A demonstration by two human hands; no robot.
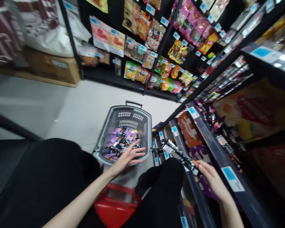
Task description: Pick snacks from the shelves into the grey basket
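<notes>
Gripping black-and-white snack sachets [179,155] in right hand [210,179] beside shelf [211,144]; holding left hand [128,156] spread over grey shopping basket [131,118] of wrapped sweets [122,142]. Probably transferring between both, calling next for keeping sachets bunched.

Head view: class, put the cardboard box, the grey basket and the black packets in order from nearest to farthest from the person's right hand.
1. Black packets: in the right hand.
2. Grey basket: on the floor, left of that hand.
3. Cardboard box: farthest, at the picture's upper left.
</notes>
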